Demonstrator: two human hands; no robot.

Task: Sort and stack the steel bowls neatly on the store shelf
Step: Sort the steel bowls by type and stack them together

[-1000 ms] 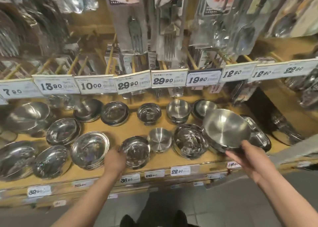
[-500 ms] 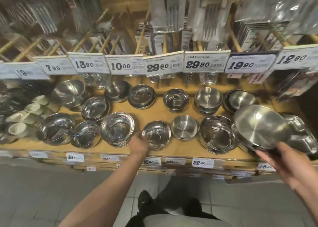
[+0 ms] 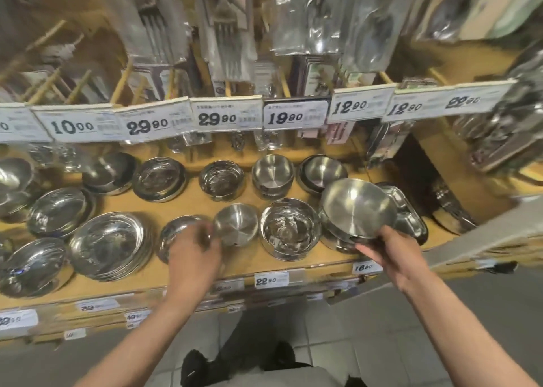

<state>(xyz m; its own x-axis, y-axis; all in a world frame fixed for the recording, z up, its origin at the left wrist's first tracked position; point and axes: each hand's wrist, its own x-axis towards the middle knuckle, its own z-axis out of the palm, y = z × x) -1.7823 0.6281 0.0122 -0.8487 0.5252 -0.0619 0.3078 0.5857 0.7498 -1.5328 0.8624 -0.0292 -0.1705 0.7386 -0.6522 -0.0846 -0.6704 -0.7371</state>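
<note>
left hand (image 3: pixel 194 257) shifted right, fingers blurred; right hand (image 3: pixel 390 257) pinches one bowl (image 3: pixel 357 207).

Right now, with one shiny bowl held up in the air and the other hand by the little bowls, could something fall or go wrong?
Maybe.

1. The right hand grips the tilted brushed bowl only by its near rim, so it might slip and clatter onto the stack beneath it.

2. The blurred left hand is at the front-row shiny bowl, close to the small brushed bowl; a bump could knock that towards the shelf edge.
</note>
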